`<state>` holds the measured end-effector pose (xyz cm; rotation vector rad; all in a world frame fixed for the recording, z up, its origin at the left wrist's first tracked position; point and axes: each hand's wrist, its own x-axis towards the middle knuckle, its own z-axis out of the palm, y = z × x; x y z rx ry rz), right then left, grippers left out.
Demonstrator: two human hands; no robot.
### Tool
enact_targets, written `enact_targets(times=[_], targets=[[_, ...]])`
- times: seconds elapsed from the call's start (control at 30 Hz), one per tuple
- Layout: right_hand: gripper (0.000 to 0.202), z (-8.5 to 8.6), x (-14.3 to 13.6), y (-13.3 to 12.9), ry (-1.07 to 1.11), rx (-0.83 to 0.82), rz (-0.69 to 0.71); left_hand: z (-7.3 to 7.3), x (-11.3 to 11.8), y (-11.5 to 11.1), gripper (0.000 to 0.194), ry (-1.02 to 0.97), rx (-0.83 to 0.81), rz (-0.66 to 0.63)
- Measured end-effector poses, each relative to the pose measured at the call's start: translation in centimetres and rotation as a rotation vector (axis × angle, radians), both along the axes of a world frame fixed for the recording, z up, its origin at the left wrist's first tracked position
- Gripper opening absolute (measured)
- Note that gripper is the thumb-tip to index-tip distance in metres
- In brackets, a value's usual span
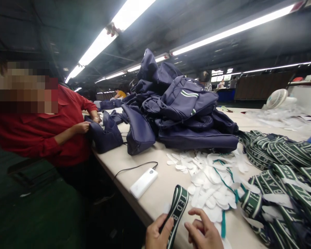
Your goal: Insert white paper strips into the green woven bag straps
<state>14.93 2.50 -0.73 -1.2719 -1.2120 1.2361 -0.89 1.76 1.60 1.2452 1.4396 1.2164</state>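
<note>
My left hand grips a looped green webbing strap with white stripes and white lettering, pinched between thumb and fingers at the table's front edge. Just to the right of the strap, my right hand is raised with its fingers apart and bent, holding nothing that I can see. Beyond my hands lie many loose white cut pieces, with a teal ribbon running among them. On the right, a large heap of similar lettered straps spreads over the table.
A white power bank with a black cable lies near the table edge. Behind it rises a tall pile of navy bags. At left, a person in a red shirt handles a navy bag. A fan stands at back right.
</note>
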Motion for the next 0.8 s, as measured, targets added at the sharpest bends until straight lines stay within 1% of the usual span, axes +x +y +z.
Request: enact_targets(times=[0.1,0.17,0.2,0.27,0.33,0.37,0.4,0.43,0.47,0.53,0.57,0.6,0.63,0.67,0.7,0.73,0.8], targets=[[0.044,2.3,0.1,-1.0,0.108,-0.049,0.139,1.7,0.5,-0.7,0.040,0.006,-0.026,-0.078],[0.043,3.9,0.3,-0.9,0.234,-0.086,0.234,2.2,0.7,-0.9,0.035,0.029,-0.015,-0.122],[0.043,4.4,0.5,-0.7,0.300,-0.098,0.279,2.2,0.6,-0.8,0.031,0.042,0.004,-0.131],[0.044,4.9,1.0,-0.2,0.401,-0.147,0.368,1.8,0.2,-0.4,0.029,0.074,0.032,-0.135],[0.047,4.7,1.4,0.2,0.450,-0.185,0.440,1.3,-0.4,0.1,0.027,0.123,0.029,-0.135],[0.046,4.4,1.5,0.3,0.443,-0.188,0.454,1.0,-0.7,0.3,0.027,0.145,0.022,-0.144],[0.042,4.1,1.5,0.3,0.399,-0.175,0.448,0.9,-1.0,0.5,0.026,0.161,0.013,-0.158],[0.035,3.9,1.4,0.4,0.311,-0.135,0.425,0.9,-1.2,0.7,0.025,0.171,0.006,-0.179],[0.030,3.7,1.3,0.5,0.181,-0.062,0.391,0.9,-1.3,0.9,0.024,0.179,0.002,-0.199],[0.026,3.4,0.9,0.7,-0.116,0.152,0.324,1.0,-1.3,1.1,0.025,0.202,0.001,-0.228],[0.024,3.2,0.6,0.9,-0.232,0.278,0.294,1.0,-1.3,1.2,0.026,0.215,0.000,-0.233],[0.023,3.1,0.4,1.2,-0.303,0.398,0.263,0.9,-1.3,1.3,0.027,0.227,-0.002,-0.235],[0.022,3.0,0.1,1.5,-0.325,0.491,0.234,0.8,-1.2,1.4,0.028,0.239,-0.006,-0.236],[0.020,2.8,-0.2,1.9,-0.313,0.545,0.208,0.7,-1.2,1.5,0.029,0.253,-0.011,-0.232],[0.018,2.5,-0.4,2.3,-0.280,0.565,0.181,0.4,-1.1,1.6,0.028,0.268,-0.016,-0.221],[0.015,2.2,-0.7,2.7,-0.237,0.558,0.159,0.2,-1.1,1.6,0.028,0.284,-0.017,-0.198],[0.011,1.6,-1.1,3.5,-0.158,0.494,0.145,-0.2,-1.0,1.7,0.028,0.312,-0.019,-0.136]])
